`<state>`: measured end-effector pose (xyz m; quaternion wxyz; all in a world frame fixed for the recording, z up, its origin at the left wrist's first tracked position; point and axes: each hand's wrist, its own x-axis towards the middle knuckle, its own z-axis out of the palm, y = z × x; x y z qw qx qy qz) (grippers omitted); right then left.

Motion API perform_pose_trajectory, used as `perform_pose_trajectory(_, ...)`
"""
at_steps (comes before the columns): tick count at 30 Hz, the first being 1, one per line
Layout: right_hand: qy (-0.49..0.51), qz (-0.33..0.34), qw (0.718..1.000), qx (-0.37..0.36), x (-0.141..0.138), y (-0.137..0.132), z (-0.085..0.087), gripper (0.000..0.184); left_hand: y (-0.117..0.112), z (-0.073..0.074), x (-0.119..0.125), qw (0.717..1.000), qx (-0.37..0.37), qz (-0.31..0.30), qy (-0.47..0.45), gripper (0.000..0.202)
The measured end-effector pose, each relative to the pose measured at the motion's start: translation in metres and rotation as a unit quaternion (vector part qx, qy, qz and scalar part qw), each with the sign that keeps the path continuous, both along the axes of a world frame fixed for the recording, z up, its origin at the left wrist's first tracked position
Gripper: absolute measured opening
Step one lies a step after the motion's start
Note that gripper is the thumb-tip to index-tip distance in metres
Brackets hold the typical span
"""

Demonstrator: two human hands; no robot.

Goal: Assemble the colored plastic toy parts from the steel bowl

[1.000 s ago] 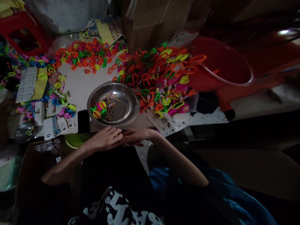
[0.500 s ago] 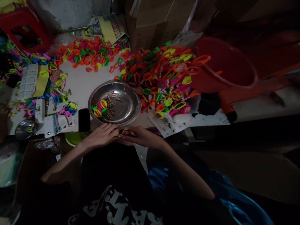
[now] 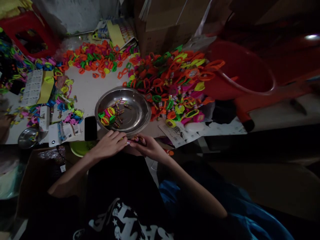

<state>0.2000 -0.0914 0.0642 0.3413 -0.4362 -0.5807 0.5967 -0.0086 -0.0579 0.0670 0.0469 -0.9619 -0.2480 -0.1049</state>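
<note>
My left hand (image 3: pixel 111 144) is closed at the near rim of a steel bowl (image 3: pixel 136 115). A yellow bit shows at its fingertips, too small to name. Touching or almost touching it, my right hand (image 3: pixel 152 149) is closed round small patterned candy rolls (image 3: pixel 140 139), which stick out between the fingers. A small pale end shows where the two hands meet. Inside the bowl lie more candy rolls (image 3: pixel 121 102) and a cluster of toy watches (image 3: pixel 107 116) in yellow, green and pink.
Behind the bowl spreads a large heap of bright toy watches (image 3: pixel 172 80). A black phone (image 3: pixel 90 128), a power strip (image 3: pixel 44 118) and a small metal bowl (image 3: pixel 27 138) stand left. A red tub (image 3: pixel 246 66) is at right, and a co-worker's hand (image 3: pixel 5 125) shows at far left.
The candy rolls in my right hand show more plainly now. Both hands stay together at the bowl's near edge. An orange object has come into view beside my right forearm.
</note>
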Motion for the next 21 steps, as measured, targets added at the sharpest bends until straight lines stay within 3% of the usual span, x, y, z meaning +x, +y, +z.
perform_pose_trajectory(3,-0.012,-0.002,1.0,0.014,-0.003,0.003,-0.007,0.035,-0.003,-0.01,0.0,1.0,-0.016,0.008,-0.009,0.017)
perform_pose_trajectory(5,-0.038,0.046,0.998,0.001,0.0,0.007,-0.012,0.035,-0.006,-0.015,-0.001,0.998,-0.052,-0.002,-0.021,0.018)
perform_pose_trajectory(7,-0.078,0.135,0.987,-0.038,0.008,0.012,-0.016,0.035,-0.004,-0.019,-0.004,0.993,-0.117,-0.013,-0.032,0.025)
perform_pose_trajectory(9,-0.118,0.252,0.958,-0.07,0.022,0.019,-0.018,0.034,0.006,-0.021,-0.011,0.98,-0.195,0.004,-0.046,0.034)
perform_pose_trajectory(11,-0.14,0.348,0.924,-0.076,0.04,0.027,-0.017,0.033,0.026,-0.026,-0.019,0.967,-0.238,0.068,-0.065,0.034)
perform_pose_trajectory(12,-0.143,0.365,0.917,-0.075,0.049,0.032,-0.015,0.032,0.038,-0.031,-0.024,0.962,-0.237,0.114,-0.071,0.031)
perform_pose_trajectory(13,-0.139,0.348,0.924,-0.077,0.059,0.037,-0.012,0.032,0.051,-0.036,-0.028,0.959,-0.221,0.166,-0.068,0.03)
perform_pose_trajectory(14,-0.126,0.277,0.95,-0.072,0.068,0.042,-0.008,0.034,0.064,-0.043,-0.031,0.956,-0.194,0.213,-0.048,0.03)
perform_pose_trajectory(16,-0.064,0.031,0.997,-0.034,0.085,0.055,-0.001,0.041,0.086,-0.057,-0.033,0.948,-0.142,0.283,0.011,0.031)
perform_pose_trajectory(18,0.017,-0.21,0.977,0.023,0.097,0.068,0.004,0.045,0.101,-0.07,-0.03,0.941,-0.112,0.31,0.077,0.036)
perform_pose_trajectory(19,0.05,-0.285,0.956,0.042,0.102,0.074,0.004,0.046,0.105,-0.076,-0.027,0.939,-0.104,0.313,0.101,0.039)
perform_pose_trajectory(21,0.082,-0.347,0.933,0.042,0.107,0.081,0.0,0.043,0.11,-0.083,-0.02,0.936,-0.099,0.314,0.128,0.041)
